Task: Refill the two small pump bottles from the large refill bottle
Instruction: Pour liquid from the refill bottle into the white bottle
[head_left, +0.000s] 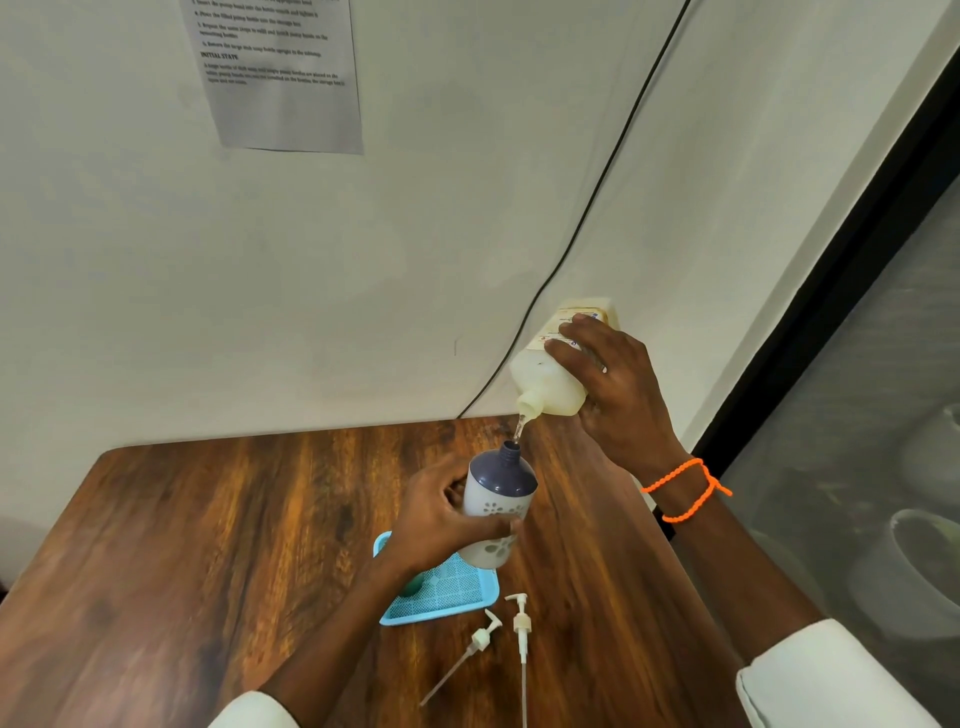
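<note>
My right hand (618, 384) grips the large pale refill bottle (550, 379), tipped neck-down, and a thin stream runs from its spout into the open neck of a small bottle (501, 486). That small bottle is white with a dark blue shoulder and flower marks. My left hand (441, 514) holds it by its body, lifted above a light blue tray (441, 592). Two white pump heads (521, 623) with long tubes lie loose on the wooden table (208, 545) near the front of the tray. A green rounded thing (413, 584) shows on the tray, mostly hidden by my left wrist.
The table stands against a white wall with a printed sheet (280, 78) and a black cable (597, 208) running down to the table's back edge. A dark-framed glass panel (857, 364) closes the right side.
</note>
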